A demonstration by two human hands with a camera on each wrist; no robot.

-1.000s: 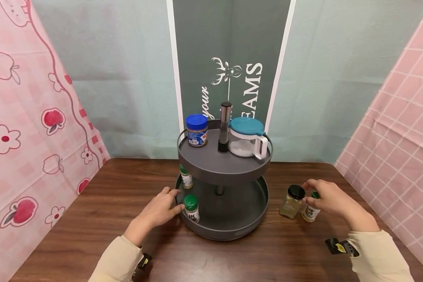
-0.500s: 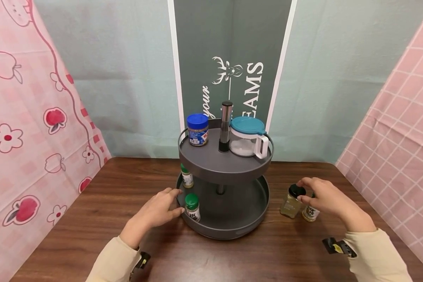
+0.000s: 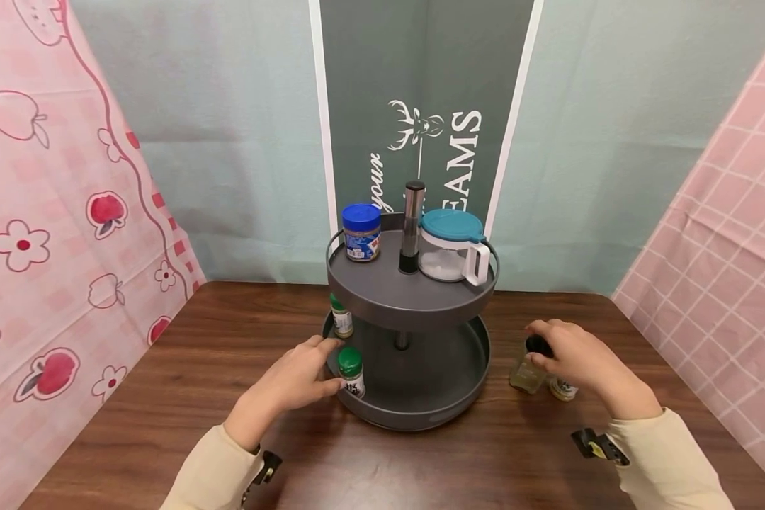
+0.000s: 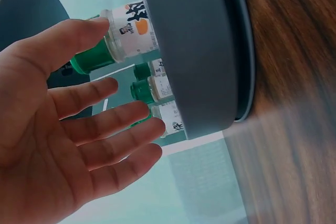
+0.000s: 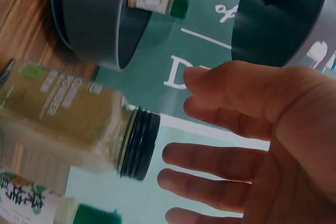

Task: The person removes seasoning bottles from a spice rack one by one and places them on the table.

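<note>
My left hand (image 3: 293, 377) is at the left rim of the lower tray (image 3: 414, 419) of a dark grey two-tier turntable. Its fingers are extended, the thumb right at a green-capped spice jar (image 3: 354, 381). In the left wrist view the thumb overlaps that jar's (image 4: 135, 30) neck. A second green-capped jar (image 3: 342, 323) stands farther back on the same tray. Over on the right, my right hand (image 3: 574, 358) hovers by a black-lidded glass jar (image 3: 526, 377), fingers loosely spread and holding nothing. Another green-capped jar (image 3: 563, 390) stands beside it, partly hidden under the hand.
On the upper tray (image 3: 408, 301) stand a blue-lidded jar (image 3: 361, 237) and a clear container (image 3: 449, 258) with a teal lid and white handle. A metal post (image 3: 414, 223) rises between them. Fabric hangs around the wooden table (image 3: 229, 340).
My right hand has moved left, from above the green-capped jar to over the black-lidded one. The left hand stays by its jar. The head view has shifted slightly.
</note>
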